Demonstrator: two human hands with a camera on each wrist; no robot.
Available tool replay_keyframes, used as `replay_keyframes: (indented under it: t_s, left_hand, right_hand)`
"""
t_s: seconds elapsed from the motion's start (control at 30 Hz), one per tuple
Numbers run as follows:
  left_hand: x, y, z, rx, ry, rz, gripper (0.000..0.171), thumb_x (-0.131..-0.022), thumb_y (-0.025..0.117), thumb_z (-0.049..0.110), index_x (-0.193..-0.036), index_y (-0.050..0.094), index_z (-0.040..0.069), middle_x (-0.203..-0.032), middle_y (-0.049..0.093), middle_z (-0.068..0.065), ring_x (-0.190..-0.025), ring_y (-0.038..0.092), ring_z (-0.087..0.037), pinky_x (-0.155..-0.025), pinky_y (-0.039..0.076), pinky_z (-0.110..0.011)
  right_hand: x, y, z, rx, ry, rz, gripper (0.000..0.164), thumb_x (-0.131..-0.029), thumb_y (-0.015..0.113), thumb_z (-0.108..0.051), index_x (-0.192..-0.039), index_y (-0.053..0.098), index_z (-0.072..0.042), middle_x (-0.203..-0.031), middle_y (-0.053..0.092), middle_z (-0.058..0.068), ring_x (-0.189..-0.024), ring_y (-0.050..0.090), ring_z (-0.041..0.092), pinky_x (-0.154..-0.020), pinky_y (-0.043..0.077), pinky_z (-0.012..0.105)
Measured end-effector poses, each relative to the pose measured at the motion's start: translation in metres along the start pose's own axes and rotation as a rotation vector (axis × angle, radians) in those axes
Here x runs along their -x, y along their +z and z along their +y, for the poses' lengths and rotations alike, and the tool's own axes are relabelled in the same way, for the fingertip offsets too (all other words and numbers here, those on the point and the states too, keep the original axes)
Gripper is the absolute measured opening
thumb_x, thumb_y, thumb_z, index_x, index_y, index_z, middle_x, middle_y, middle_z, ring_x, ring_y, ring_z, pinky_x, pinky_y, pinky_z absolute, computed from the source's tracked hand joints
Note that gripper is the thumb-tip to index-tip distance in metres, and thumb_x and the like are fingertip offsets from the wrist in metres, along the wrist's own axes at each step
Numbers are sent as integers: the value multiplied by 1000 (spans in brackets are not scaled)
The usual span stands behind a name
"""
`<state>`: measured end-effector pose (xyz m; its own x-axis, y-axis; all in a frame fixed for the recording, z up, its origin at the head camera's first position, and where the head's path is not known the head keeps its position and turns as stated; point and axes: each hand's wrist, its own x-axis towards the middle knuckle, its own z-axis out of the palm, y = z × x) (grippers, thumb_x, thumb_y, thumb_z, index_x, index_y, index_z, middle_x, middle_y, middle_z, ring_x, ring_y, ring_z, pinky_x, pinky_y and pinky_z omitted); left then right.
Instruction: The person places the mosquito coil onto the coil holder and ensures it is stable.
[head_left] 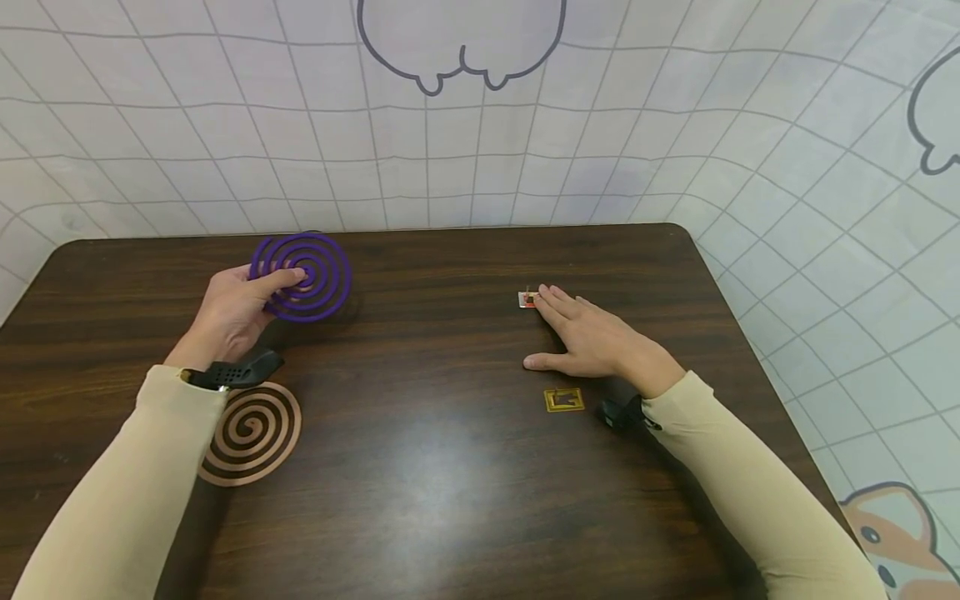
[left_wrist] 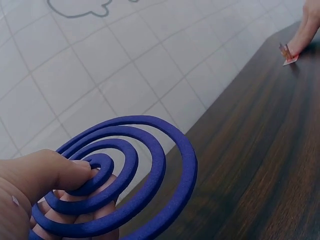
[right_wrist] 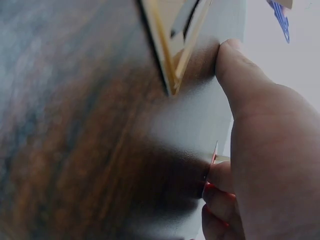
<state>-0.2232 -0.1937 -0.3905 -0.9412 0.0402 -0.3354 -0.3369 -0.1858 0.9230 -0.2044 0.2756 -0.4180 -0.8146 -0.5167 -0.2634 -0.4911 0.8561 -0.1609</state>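
Note:
My left hand (head_left: 232, 312) pinches a purple mosquito coil (head_left: 339, 279) near its centre, thumb on top and fingers beneath, raised above the table's far left part. In the left wrist view the purple coil (left_wrist: 188, 170) shows its open rings. My right hand (head_left: 603, 342) lies palm down with straight fingers. Its fingertips touch a small white-and-red card-like piece (head_left: 524, 301), from which a thin upright prong rises. Near the right wrist lies a small flat gold-yellow plate (head_left: 564, 400) with a cut-out pattern. A brown mosquito coil (head_left: 292, 425) lies flat below the left wrist, partly covered by the sleeve.
The dark wood table (head_left: 435, 500) has rounded far corners. A white grid-patterned curtain or wall covering (head_left: 450, 167) stands along its far edge and right side. Both wrists wear black devices, the left one (head_left: 240, 371) hanging just above the brown coil.

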Motion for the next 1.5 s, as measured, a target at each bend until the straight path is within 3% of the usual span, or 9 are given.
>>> replay_keyframes:
  t_s: [0.27, 1.5]
  left_hand:
    - [0, 9, 1, -62, 11, 12, 21, -89, 83, 23, -104, 69, 16, -89, 77, 11, -86, 75, -2, -81, 61, -17]
    - [-5, 54, -9, -132, 26, -35, 32, -91, 81, 25, -113, 64, 8, -90, 77, 11, -87, 75, -3, -82, 61, -18]
  right_hand:
    - [0, 1, 1, -2, -2, -3, 103, -96, 52, -73, -166, 12, -9, -176, 8, 12, -164, 11, 29, -132, 19, 55]
    - [-1, 3, 1, -28, 13, -13, 107, -95, 52, -75, -166, 9, -9, -176, 3, 12, -165, 7, 29, -133, 16, 56]
